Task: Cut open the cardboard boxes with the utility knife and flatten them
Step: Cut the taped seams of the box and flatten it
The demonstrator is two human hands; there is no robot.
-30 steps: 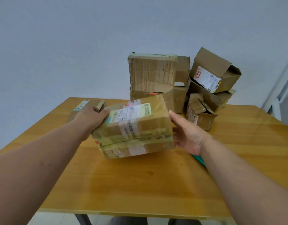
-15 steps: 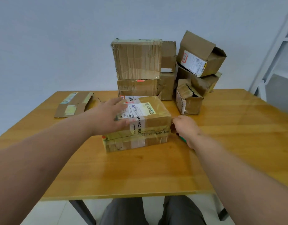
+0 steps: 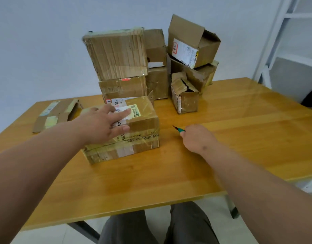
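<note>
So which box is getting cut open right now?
On the wooden table, look in front of the pile of boxes. It is the taped box lying alone nearest the person, with the left hand pressing flat on its white label.

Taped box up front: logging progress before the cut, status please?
Left hand flat on brown taped cardboard box. Right hand grips green-handled utility knife, blade clear of the box. Box uncut, nothing between.

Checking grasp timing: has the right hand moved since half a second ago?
Yes. The right hand has come away from the taped box end it touched, now apart to its right, gripping the utility knife.
</note>
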